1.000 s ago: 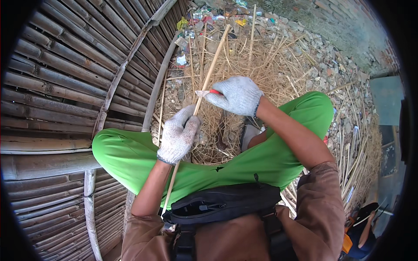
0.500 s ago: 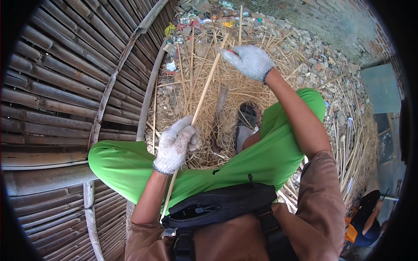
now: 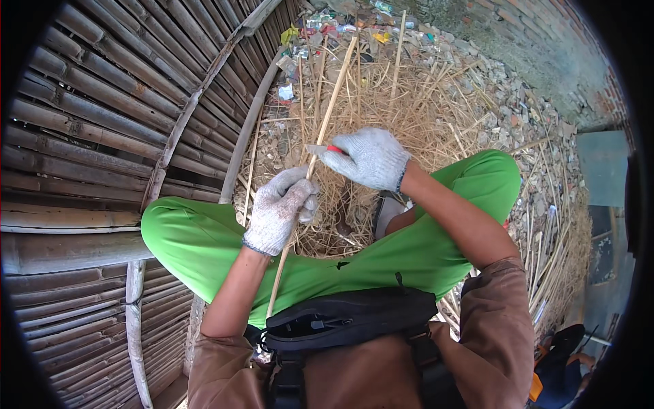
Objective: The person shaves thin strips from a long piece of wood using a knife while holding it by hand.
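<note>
A long, pale bamboo strip [image 3: 334,93] runs slantwise up the middle, its lower end by the black waist bag [image 3: 354,324]. Around its middle part my left hand [image 3: 276,210], in a soiled whitish knit glove, is closed. Just above that grip, my gloved right hand [image 3: 370,158] is closed on a knife [image 3: 333,148] with a red handle. Its short grey blade lies across the strip, touching it or very close. Most of the handle is hidden in the glove.
A bamboo slat wall [image 3: 88,150] rises on my left. Dry shavings [image 3: 415,102] and rubble cover the ground, with bamboo strips [image 3: 555,255] heaped at right. Litter [image 3: 334,27] lies at the far end. Another person [image 3: 562,365] is at lower right.
My right hand has come down along the strip toward me, from near its far end to just above my left hand. The knife blade now shows. My left hand still grips the strip.
</note>
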### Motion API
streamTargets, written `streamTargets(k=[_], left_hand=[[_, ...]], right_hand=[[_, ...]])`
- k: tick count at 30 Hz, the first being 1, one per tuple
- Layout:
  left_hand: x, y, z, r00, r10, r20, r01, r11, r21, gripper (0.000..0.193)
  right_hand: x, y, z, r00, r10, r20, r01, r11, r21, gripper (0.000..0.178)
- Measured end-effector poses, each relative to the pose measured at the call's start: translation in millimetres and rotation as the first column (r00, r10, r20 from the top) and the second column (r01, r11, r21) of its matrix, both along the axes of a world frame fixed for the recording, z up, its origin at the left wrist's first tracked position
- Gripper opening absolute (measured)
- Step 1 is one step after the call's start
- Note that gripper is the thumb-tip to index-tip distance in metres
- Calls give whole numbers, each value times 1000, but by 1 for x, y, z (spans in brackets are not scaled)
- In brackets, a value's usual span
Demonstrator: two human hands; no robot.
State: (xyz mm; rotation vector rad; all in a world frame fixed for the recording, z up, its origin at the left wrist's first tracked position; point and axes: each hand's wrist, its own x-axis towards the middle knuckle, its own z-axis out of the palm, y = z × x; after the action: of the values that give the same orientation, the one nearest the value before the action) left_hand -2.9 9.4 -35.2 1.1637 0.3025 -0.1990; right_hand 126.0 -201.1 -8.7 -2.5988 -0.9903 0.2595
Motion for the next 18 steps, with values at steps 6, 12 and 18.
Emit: streamTargets(k=[6, 12, 18], left_hand=[[-1, -2, -1, 999, -37, -1, 37, 998, 47, 31], [1, 2, -10, 995, -97, 11, 96, 992, 85, 32], [3, -5, 7, 997, -80, 16, 75, 977, 201, 36]], right_hand=[[1, -8, -2, 999, 40, 27, -40, 999, -3, 62], [-1, -12, 2, 999, 54, -7, -54, 998, -18, 64], [6, -15, 12, 998, 18, 59, -15, 999, -48, 63]])
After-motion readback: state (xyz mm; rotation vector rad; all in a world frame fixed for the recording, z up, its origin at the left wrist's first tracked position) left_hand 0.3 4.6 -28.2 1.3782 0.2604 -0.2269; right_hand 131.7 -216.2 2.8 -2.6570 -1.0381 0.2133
